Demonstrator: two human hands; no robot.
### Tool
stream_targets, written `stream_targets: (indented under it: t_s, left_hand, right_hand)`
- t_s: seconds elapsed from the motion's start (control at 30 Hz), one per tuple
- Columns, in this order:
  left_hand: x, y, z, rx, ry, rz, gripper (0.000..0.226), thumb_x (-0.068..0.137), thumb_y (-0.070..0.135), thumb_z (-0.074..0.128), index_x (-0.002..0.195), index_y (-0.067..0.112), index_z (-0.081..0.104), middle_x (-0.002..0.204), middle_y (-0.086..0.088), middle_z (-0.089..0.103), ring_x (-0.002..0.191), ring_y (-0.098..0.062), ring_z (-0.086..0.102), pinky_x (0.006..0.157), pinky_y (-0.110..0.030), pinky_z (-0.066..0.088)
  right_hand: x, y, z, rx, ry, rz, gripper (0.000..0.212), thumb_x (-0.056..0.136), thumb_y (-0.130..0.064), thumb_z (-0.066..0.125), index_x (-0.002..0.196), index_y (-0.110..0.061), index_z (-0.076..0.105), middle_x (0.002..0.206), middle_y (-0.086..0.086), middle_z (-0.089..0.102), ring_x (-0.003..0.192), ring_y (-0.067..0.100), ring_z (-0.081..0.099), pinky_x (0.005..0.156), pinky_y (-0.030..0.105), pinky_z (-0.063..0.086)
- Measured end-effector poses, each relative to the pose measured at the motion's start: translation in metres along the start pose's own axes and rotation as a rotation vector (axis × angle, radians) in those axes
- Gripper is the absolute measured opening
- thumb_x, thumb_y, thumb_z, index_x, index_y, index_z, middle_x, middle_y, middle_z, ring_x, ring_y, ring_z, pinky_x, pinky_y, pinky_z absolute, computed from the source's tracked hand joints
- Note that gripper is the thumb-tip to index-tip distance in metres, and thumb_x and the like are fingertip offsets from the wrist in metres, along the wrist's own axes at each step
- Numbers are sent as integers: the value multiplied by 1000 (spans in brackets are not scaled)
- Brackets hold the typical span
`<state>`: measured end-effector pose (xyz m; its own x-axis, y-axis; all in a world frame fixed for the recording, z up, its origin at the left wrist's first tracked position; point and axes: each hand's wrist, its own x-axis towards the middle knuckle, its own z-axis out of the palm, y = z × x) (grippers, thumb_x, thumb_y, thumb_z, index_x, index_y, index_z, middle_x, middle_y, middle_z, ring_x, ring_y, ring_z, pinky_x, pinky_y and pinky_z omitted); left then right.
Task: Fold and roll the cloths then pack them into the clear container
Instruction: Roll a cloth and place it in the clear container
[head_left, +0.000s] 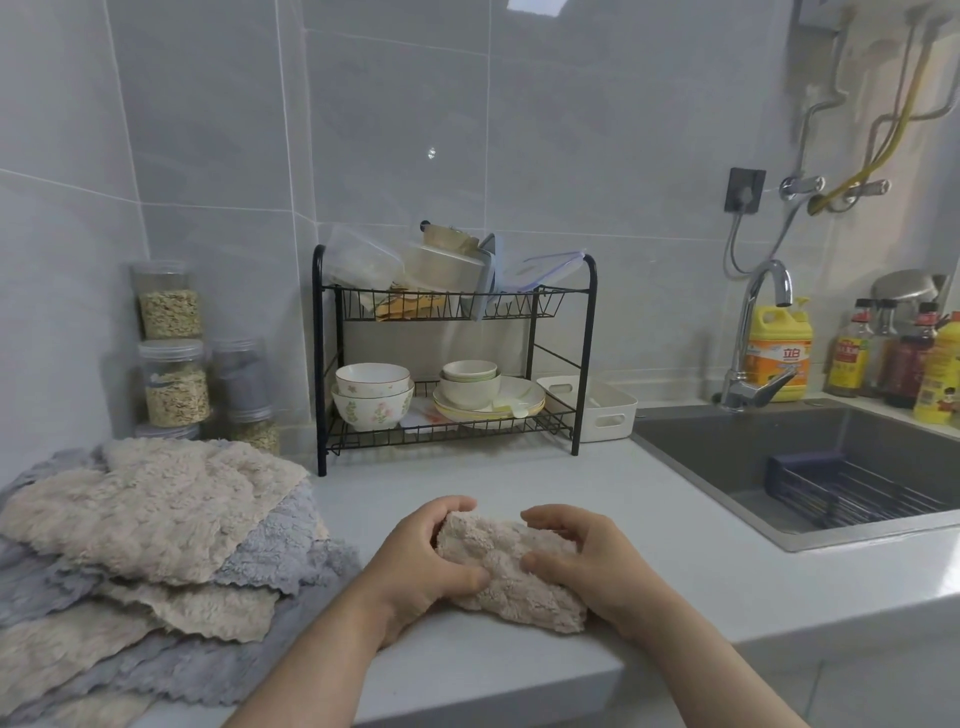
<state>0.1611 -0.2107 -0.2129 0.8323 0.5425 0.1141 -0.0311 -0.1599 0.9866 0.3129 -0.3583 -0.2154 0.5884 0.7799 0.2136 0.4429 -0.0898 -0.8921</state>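
Near the counter's (649, 519) front edge, the left hand (426, 561) and right hand (587, 566) each gripped an end of the half-rolled beige cloth (514, 566), seemingly to stop it springing loose, with the unfolded pile (156, 519) lying just to the left.

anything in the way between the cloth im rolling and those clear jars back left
Yes. The left hand and right hand grip the beige cloth, but the pile of beige and grey cloths lies on the counter between it and the clear jars.
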Motion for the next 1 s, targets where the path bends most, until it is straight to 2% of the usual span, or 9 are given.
stream_targets:
  t_s: [0.13, 0.23, 0.4, 0.5, 0.63, 0.73, 0.8, 0.93, 1.0]
  left_hand:
    - [5, -3, 1, 133, 178, 25, 50, 70, -9, 76, 106, 24, 62, 100, -9, 67, 73, -20, 68, 68, -37, 59]
    - [8, -6, -1, 71, 239, 30, 48, 66, -5, 80, 102, 21, 62, 95, -13, 70, 86, -33, 70, 76, -48, 58]
    - [10, -7, -3, -39, 178, -2, 52, 68, -10, 80, 108, 15, 60, 103, -10, 64, 87, -14, 64, 68, -23, 56]
    - [9, -7, -4, 9, 97, -60, 68, 68, -8, 79, 121, 25, 52, 117, -5, 50, 98, -21, 52, 70, -24, 55]
    - [7, -5, -2, 62, 143, -38, 57, 75, -6, 75, 116, 26, 52, 111, -3, 54, 88, -17, 57, 70, -25, 53]
    - [6, -7, -1, 74, 213, -17, 45, 77, -4, 74, 104, 26, 53, 104, -4, 62, 84, -17, 62, 73, -33, 56]
    - [8, -9, -2, 96, 237, -4, 42, 77, -1, 75, 100, 28, 55, 103, -6, 65, 85, -20, 64, 78, -37, 56]
    - [11, -13, -3, 154, 253, -23, 41, 68, 18, 80, 95, 38, 57, 102, -10, 67, 99, -34, 63, 90, -51, 53]
    - [13, -16, -4, 164, 254, -25, 42, 67, 17, 80, 98, 36, 59, 98, -8, 69, 96, -32, 65, 90, -54, 52]
  right_hand:
    - [-4, -6, 0, 43, -19, 10, 50, 66, -21, 87, 111, -29, 66, 103, -5, 70, 90, 3, 68, 77, 15, 51]
    - [-7, -11, 2, -24, -57, 23, 52, 68, -9, 83, 111, -30, 62, 88, -2, 70, 69, 2, 64, 65, 19, 52]
    - [-4, -8, -1, -9, 60, -16, 41, 72, 8, 67, 99, -23, 65, 86, 3, 70, 73, 10, 63, 66, 22, 53]
    - [-3, -8, 0, 83, 88, 10, 38, 68, 8, 65, 95, -19, 67, 83, 2, 70, 70, 8, 62, 63, 21, 52]
    - [0, -7, -1, 113, 64, 41, 38, 68, 4, 69, 97, -21, 67, 88, 5, 72, 76, 12, 65, 68, 24, 55]
    - [1, -3, -2, 110, 16, 70, 38, 77, 7, 69, 102, -22, 66, 91, 7, 73, 81, 18, 69, 76, 32, 57]
    - [4, -1, -3, 132, 2, 67, 37, 80, 5, 69, 104, -23, 66, 90, 3, 74, 83, 18, 70, 74, 29, 58]
    - [7, 5, -3, 201, -2, 100, 23, 88, -18, 70, 107, -31, 67, 91, 2, 72, 85, 17, 67, 79, 27, 53]
    - [9, 8, -3, 237, -38, 110, 24, 87, -18, 70, 107, -30, 67, 96, 1, 73, 90, 19, 68, 83, 31, 53]
